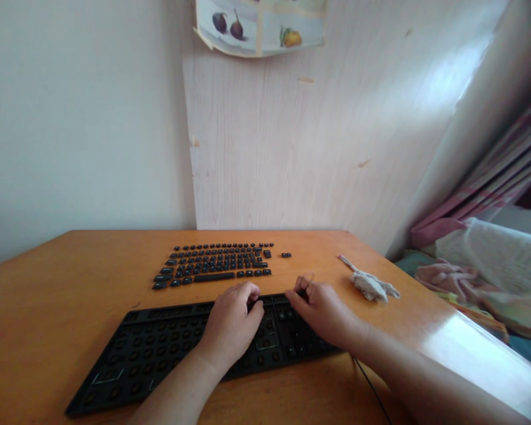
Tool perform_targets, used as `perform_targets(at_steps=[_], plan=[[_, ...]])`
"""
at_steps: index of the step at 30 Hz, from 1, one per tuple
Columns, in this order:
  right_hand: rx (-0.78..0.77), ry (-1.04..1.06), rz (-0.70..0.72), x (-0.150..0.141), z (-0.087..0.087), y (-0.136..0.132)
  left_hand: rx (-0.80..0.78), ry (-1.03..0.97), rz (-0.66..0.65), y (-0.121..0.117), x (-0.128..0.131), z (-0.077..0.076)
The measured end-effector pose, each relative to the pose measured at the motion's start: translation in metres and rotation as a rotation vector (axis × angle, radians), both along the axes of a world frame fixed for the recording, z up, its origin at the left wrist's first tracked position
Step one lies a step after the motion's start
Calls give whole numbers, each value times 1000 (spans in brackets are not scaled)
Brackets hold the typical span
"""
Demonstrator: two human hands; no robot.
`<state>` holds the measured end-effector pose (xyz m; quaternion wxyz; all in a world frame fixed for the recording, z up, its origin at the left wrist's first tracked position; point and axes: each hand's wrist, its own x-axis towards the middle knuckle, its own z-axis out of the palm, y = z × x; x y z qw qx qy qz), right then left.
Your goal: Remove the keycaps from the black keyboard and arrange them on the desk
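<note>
A black keyboard (177,336) lies slantwise at the front of the desk, most of its keycaps off and the bare key sockets showing. Keycaps remain on the number pad at its right end, partly under my right hand (323,307). That hand is closed over the upper right part of the keyboard, and thin wire loops, seemingly a wire keycap puller (308,277), stick up from its fingers. My left hand (232,319) is above the keyboard's middle, thumb and fingers pinched together; what they hold, if anything, is hidden.
Removed black keycaps (216,261) lie in keyboard-like rows behind the keyboard on the wooden desk (35,307). Two small keycaps (286,255) sit to their right. A crumpled greyish cloth (371,285) lies at the right. A cable (371,386) runs off the front. Bedding (455,277) is beyond the right edge.
</note>
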<state>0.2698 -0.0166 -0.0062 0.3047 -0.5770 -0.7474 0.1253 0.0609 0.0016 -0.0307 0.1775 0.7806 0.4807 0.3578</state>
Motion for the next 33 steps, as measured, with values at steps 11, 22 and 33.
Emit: perform_targets(at_steps=[11, 22, 33], plan=[[-116, 124, -63, 4, 6, 8, 11, 8, 0, -1, 0, 1], [-88, 216, -75, 4, -8, 7, 83, 142, -14, -4, 1, 2], [-79, 426, -129, 18, -5, 14, 81, 215, -25, -2, 0, 0]])
